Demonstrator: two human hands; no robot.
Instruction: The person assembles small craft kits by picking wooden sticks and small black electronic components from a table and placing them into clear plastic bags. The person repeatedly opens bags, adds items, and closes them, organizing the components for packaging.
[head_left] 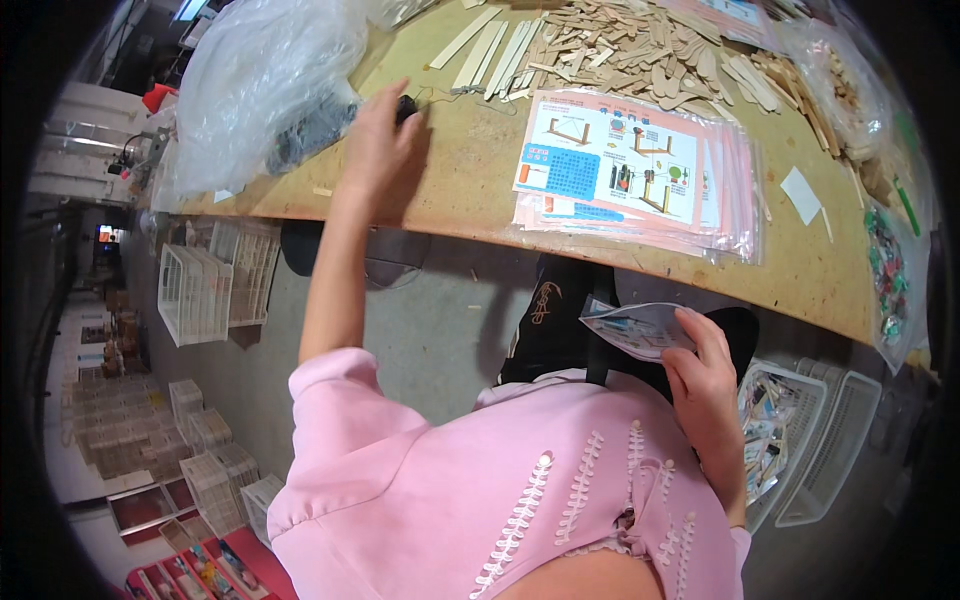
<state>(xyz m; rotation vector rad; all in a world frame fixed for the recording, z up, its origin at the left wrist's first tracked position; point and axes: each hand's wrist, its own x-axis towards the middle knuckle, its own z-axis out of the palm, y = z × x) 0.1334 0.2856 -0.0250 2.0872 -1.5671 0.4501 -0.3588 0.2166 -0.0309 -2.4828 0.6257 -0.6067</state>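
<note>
My left hand pinches the small black wired part; its thin wires could snag while my right hand grips the clear plastic packet.

Two hands, one small black part, one clear packet, two white baskets beneath the table.

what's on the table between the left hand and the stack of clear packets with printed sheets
In the head view, only bare tabletop lies between the left hand, on a small black part, and the packet stack.
</note>
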